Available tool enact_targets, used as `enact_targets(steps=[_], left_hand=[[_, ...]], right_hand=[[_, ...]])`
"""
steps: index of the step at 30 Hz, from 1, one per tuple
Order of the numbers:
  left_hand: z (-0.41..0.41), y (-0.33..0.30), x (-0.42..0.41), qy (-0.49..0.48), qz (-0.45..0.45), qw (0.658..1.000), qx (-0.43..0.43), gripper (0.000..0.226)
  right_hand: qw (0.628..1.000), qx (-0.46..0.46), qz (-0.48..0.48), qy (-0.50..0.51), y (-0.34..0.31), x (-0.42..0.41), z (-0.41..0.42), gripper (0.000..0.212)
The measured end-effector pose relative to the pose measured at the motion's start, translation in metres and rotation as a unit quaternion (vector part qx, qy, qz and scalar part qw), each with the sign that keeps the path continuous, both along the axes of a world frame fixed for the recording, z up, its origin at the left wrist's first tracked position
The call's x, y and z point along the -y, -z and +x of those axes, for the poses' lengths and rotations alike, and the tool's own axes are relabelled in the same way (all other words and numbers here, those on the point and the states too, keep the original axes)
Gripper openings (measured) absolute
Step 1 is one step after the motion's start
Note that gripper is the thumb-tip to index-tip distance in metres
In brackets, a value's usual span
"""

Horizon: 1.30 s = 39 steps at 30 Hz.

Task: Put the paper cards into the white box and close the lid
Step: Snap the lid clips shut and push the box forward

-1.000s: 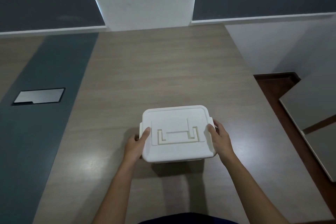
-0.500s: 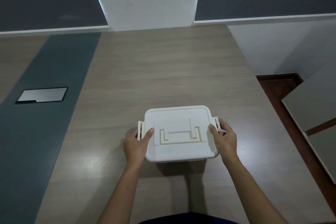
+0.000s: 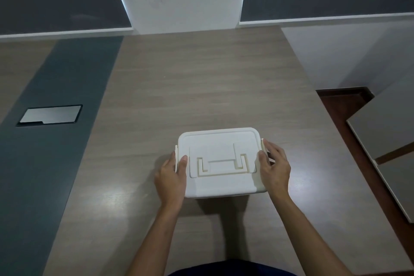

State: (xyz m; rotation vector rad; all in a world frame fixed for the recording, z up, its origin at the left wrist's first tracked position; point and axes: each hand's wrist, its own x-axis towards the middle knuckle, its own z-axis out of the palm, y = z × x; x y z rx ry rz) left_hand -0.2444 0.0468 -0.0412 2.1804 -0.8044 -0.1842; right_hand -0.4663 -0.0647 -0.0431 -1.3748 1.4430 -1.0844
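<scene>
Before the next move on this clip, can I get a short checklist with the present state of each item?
1. Lid sits flat on the white box: ok.
2. Left hand at the box's left side clip: ok.
3. Right hand at the right side clip: ok.
4. Side clips snapped down: not ok, both stand out from the box.
5. Paper cards inside: cannot tell, the lid hides the contents.
6. Box rests on the wooden table: ok.
</scene>
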Motion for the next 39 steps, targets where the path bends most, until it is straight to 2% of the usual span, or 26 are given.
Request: enact_targets(steps=[11,29,39], left_hand=[[0.023,0.007,0.03,0.014,-0.005,1.0,0.015,0.035],[0.081,0.01,0.121,0.007,0.014,1.0,-0.016,0.04],[0.09,0.016,0.135,0.007,0.016,1.0,-0.025,0.038]], right_hand=[[1.0,-0.017,-0.014,-0.008,0.001,0.031,0.024,0.036],[0.999,-0.042,-0.031,-0.011,0.008,0.123,0.08,0.035],[0.998,-0.052,-0.033,-0.007,0.014,0.136,0.088,0.036]])
